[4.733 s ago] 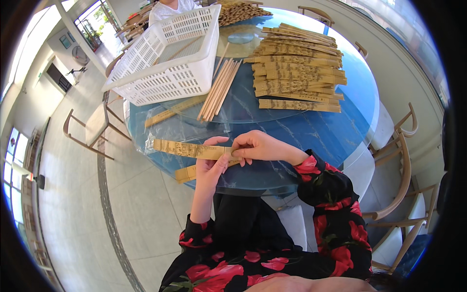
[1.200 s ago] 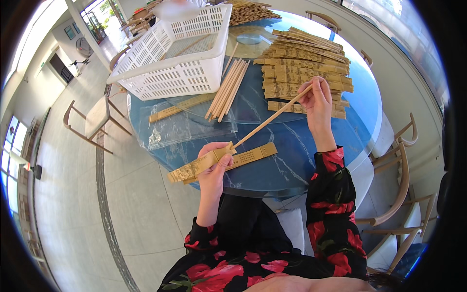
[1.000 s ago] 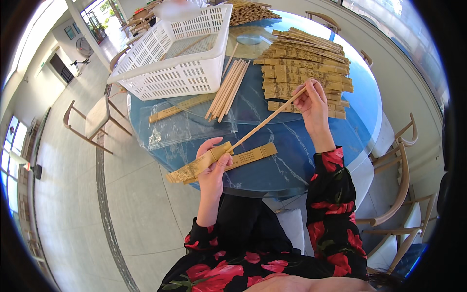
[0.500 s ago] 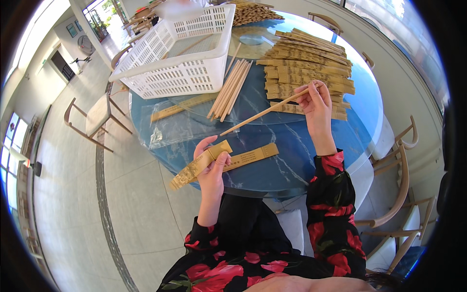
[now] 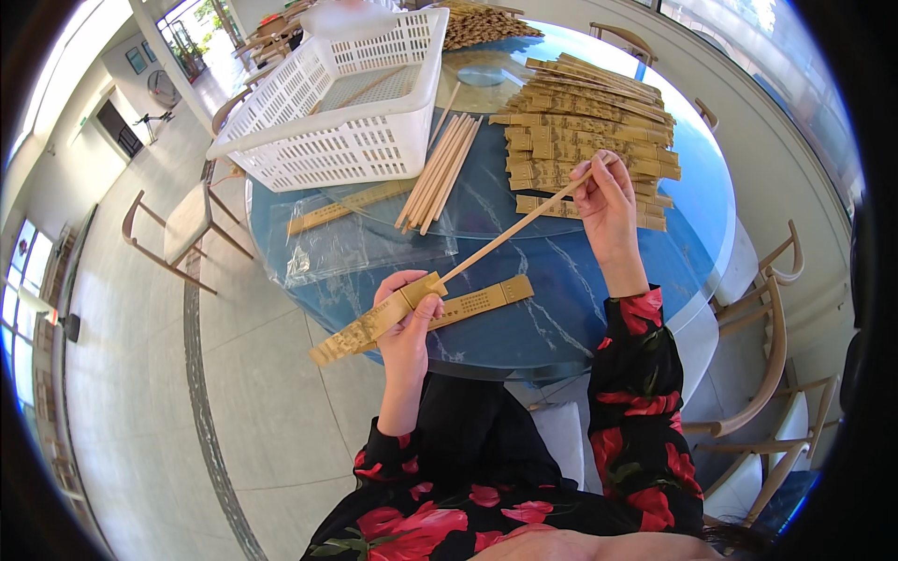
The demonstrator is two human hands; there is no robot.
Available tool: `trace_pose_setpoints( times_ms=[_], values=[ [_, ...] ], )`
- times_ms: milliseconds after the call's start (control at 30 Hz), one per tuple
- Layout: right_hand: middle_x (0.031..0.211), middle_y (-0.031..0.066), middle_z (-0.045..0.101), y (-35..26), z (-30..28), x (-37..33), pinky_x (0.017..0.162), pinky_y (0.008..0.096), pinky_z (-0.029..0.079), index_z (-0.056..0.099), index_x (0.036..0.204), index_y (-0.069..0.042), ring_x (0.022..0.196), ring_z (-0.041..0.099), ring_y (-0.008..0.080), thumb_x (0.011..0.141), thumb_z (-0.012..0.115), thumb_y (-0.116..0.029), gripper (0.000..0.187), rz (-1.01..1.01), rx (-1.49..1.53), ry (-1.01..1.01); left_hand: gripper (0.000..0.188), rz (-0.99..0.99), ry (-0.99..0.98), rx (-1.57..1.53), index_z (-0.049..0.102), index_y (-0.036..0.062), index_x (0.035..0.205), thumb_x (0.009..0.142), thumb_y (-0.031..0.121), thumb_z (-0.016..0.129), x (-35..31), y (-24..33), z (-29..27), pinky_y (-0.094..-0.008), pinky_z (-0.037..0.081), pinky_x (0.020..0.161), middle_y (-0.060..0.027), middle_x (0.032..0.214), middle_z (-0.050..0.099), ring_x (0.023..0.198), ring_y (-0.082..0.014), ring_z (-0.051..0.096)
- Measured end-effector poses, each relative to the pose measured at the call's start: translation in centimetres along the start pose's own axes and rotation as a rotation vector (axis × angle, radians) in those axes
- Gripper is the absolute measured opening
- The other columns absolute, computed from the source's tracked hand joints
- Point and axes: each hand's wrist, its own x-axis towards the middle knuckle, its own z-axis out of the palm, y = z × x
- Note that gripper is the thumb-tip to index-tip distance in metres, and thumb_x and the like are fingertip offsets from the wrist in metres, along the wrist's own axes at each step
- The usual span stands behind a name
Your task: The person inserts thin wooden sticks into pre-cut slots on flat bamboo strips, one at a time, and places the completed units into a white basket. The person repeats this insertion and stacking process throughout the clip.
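Note:
My left hand (image 5: 404, 323), low over the near table edge, pinches a tan printed paper chopstick sleeve (image 5: 355, 338) between thumb and fingers. The sleeve's end faces up and right. In my right hand (image 5: 608, 210) the upper end of pale wooden chopsticks (image 5: 514, 229) is gripped; whether one or a pair, I cannot tell. Their lower tip meets the mouth of the sleeve. Another flat sleeve (image 5: 496, 294) lies on the blue table just beyond my left hand. Loose chopsticks (image 5: 441, 175) lie in a bundle farther off. A large stack of sleeves (image 5: 589, 131) sits behind my right hand.
A white slotted plastic basket (image 5: 327, 145) stands at the back left. Crumpled clear plastic (image 5: 360, 248) lies before it, beside a tan strip (image 5: 351, 208). A brown pile (image 5: 486, 26) is at the far edge. Wooden chairs (image 5: 192, 224) surround the round table (image 5: 561, 323).
The chopsticks have moved down, so their tip now meets the sleeve's mouth instead of hanging above it. My left fingers have closed in around the sleeve.

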Motion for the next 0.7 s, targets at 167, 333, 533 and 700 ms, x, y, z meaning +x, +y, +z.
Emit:
trace_pose_setpoints(
  times_ms=[167, 333, 533, 700],
  values=[
    [0.091, 0.0087, 0.067, 0.2, 0.0, 0.0, 0.062, 0.0199, 0.049, 0.054, 0.104, -0.009, 0.071, 0.059, 0.0092, 0.103, 0.054, -0.015, 0.007, -0.008, -0.021, 0.021, 0.031, -0.015, -0.006, -0.020, 0.052, -0.0006, 0.122, 0.093, -0.001, 0.064, 0.0, -0.2, -0.1, -0.0246, 0.050, 0.076, -0.0087, 0.097, 0.063, 0.082, -0.0121, 0.059],
    [0.090, 0.0086, 0.067, -0.1, 0.3, -0.2, 0.062, 0.0200, 0.048, 0.053, 0.106, -0.008, 0.070, 0.058, 0.0092, 0.103, 0.054, -0.015, 0.007, -0.040, -0.096, 0.033, 0.031, -0.025, 0.004, -0.018, 0.052, -0.0004, 0.122, 0.093, -0.001, 0.064, -0.1, 0.1, 0.2, -0.0247, 0.050, 0.077, -0.0080, 0.097, 0.063, 0.082, -0.0120, 0.059],
    [0.090, 0.0087, 0.067, -0.2, 0.6, -0.3, 0.063, 0.0209, 0.048, 0.054, 0.105, -0.008, 0.070, 0.058, 0.0092, 0.102, 0.055, -0.014, 0.006, -0.015, -0.024, -0.019, 0.026, -0.017, -0.023, 0.039, 0.056, -0.0002, 0.117, 0.092, -0.004, 0.063, -0.1, 0.1, 0.2, -0.0243, 0.051, 0.076, -0.0068, 0.093, 0.063, 0.080, -0.0114, 0.060],
    [0.092, 0.0097, 0.067, 0.7, 2.3, -1.6, 0.067, 0.0244, 0.049, 0.057, 0.103, -0.007, 0.072, 0.059, 0.0101, 0.102, 0.055, -0.017, 0.010, 0.158, -0.024, -0.154, 0.021, -0.069, -0.051, 0.191, 0.058, 0.0000, 0.110, 0.091, -0.004, 0.064, -0.2, 0.2, 0.8, -0.0238, 0.052, 0.074, -0.0067, 0.091, 0.063, 0.078, -0.0112, 0.061]
  ],
)
